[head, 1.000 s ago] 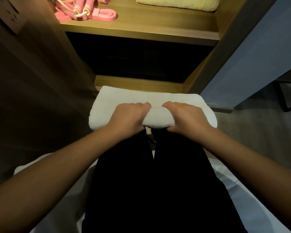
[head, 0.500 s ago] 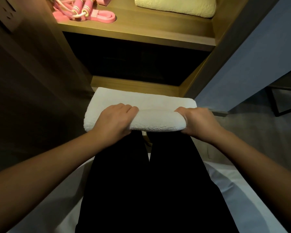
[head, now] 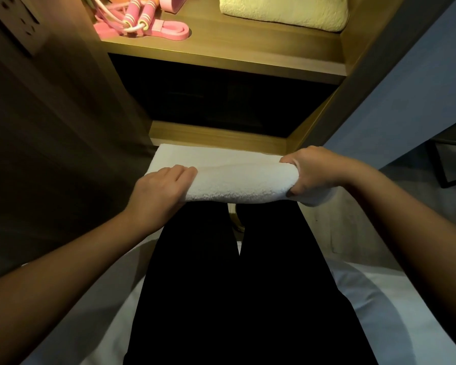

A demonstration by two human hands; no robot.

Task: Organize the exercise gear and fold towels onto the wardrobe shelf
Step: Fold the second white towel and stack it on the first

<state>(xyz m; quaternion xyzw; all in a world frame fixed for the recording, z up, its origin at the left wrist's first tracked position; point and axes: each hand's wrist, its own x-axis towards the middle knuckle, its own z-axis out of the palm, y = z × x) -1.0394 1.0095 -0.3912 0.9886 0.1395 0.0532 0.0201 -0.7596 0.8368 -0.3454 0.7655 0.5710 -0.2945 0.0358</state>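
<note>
- We saw the white terry towel [head: 234, 180], folded into a thick long band, lying crosswise over the knees of the black trousers [head: 234, 285], just in front of the wardrobe's low wooden ledge [head: 216, 134].
- The left grip [head: 163, 188] held the towel's left end: its fingers lay close together and bent over the top of the fold, with the thumb hidden beneath.
- The right grip [head: 311, 172] was closed round the towel's right end — fingers wrapped over the top, thumb tucked under the edge.
- The towel was not yet on the lit wooden wardrobe shelf [head: 248, 54], which stood above and beyond it.
- On that shelf's left side lay a pink jump rope with striped handles [head: 137, 14], touching a flat pink resistance band [head: 169, 30].
- On the right side of the shelf, well apart from the pink gear, lay a folded pale-yellow towel [head: 284, 9].
- A white bed sheet [head: 379, 299] spread out under the legs — we could not tell whether the towel rested on the knees or hung just above them.
</note>
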